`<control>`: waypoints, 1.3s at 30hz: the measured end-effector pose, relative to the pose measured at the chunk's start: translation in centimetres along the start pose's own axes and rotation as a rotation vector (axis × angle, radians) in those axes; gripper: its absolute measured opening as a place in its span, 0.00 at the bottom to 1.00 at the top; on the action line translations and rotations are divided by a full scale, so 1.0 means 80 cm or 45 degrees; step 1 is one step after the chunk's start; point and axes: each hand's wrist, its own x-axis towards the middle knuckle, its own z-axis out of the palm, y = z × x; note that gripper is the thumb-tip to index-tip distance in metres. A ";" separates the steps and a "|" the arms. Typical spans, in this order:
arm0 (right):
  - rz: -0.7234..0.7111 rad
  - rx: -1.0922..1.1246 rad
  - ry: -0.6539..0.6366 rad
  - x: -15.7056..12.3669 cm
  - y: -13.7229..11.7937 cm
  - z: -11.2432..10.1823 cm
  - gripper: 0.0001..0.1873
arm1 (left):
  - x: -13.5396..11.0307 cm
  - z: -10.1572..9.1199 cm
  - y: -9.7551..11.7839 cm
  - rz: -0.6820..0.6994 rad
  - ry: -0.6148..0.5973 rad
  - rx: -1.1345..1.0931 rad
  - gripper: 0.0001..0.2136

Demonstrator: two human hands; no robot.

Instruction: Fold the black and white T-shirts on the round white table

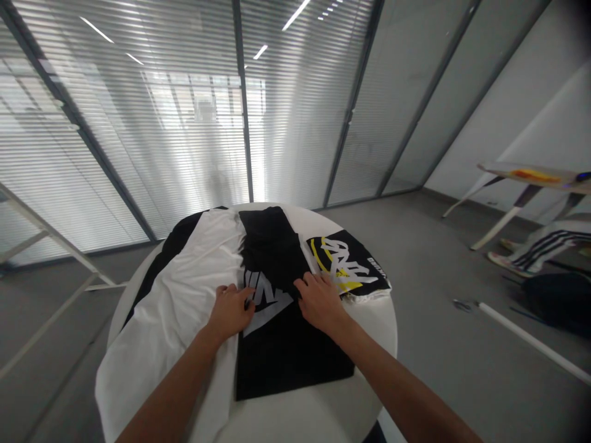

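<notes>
1. Black garment [295, 357] lies on the white counter [376, 332], right of white cloth [184, 289].
2. Left hand [231, 309] and right hand [322, 303] touch it, fingers curled; I cannot tell if they pinch.

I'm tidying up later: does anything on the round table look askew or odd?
The white cloth at left looks rumpled; its wrinkles stand out against the flatter, yellow-printed black garment at right.
</notes>
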 end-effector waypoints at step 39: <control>-0.089 0.588 0.054 0.003 0.009 0.012 0.23 | -0.006 0.003 -0.004 0.259 0.374 -0.053 0.26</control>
